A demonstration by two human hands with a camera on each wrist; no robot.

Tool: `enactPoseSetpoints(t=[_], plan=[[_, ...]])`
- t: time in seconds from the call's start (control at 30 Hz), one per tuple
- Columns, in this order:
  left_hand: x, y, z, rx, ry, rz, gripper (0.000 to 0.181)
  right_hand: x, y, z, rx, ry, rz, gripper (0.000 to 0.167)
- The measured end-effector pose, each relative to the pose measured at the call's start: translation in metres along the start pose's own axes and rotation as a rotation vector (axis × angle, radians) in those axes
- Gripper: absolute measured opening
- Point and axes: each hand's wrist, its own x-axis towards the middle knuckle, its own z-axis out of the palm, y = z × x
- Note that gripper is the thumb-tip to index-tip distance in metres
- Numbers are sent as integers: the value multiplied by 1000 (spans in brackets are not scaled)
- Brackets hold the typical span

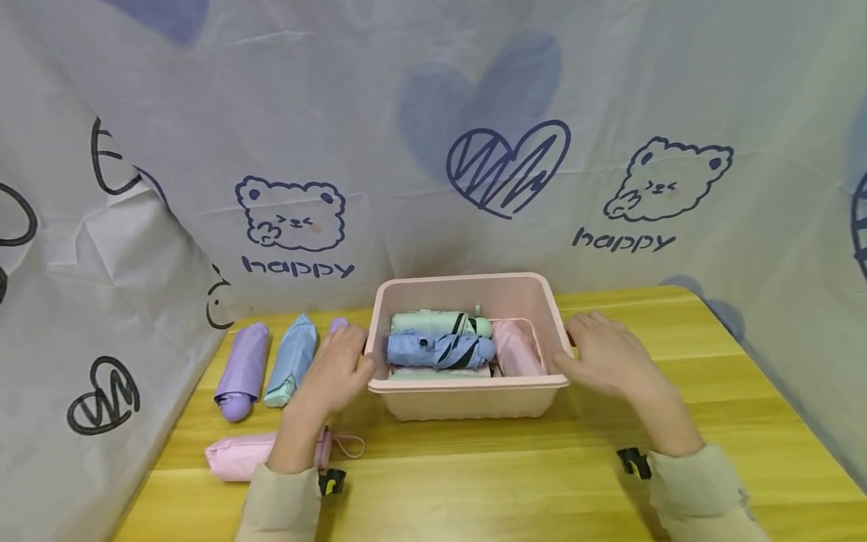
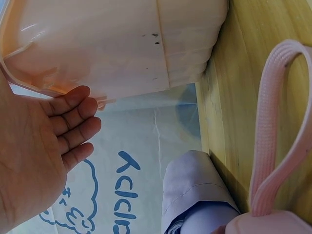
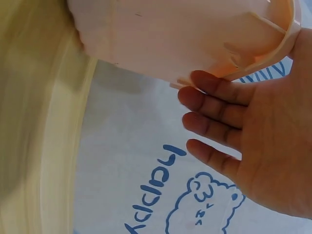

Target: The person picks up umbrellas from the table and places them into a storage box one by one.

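A light pink plastic bin (image 1: 467, 404) stands near the back of the table. My left hand (image 1: 336, 370) holds its left rim and my right hand (image 1: 609, 355) holds its right rim. Each thumb lies over the edge; in the wrist views the other fingers reach under the rim, slightly bent, against the outer wall. Inside lie folded umbrellas: a mint green one (image 1: 427, 322), a blue one (image 1: 436, 351) across the front and a pink one (image 1: 516, 350) at the right. Something pale green lies partly hidden beneath the blue umbrella.
Left of the bin lie a purple umbrella (image 1: 245, 361), a light blue umbrella (image 1: 293, 361) and a pink umbrella (image 1: 237, 458) with a strap loop, partly under my left forearm. A purple knob (image 1: 339, 324) shows behind my left hand. A printed cloth (image 1: 379, 165) hangs behind the table.
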Motion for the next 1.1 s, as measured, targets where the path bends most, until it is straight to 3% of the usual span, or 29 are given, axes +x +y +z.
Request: enactPoseSetpoints(t=[0.3, 0.43, 0.8, 1.1], plan=[[4, -1, -2, -3, 4, 14, 11, 2, 5, 3, 111, -105, 18, 61], [5, 0, -1, -10, 1, 17, 11, 4, 8, 4, 137, -113, 0, 56], [-7, -1, -1, -1, 6, 9, 10, 6, 2, 12, 103, -122, 3, 58], [-4, 3, 0, 22, 21, -22, 19, 5, 3, 8, 80, -141, 42, 63]])
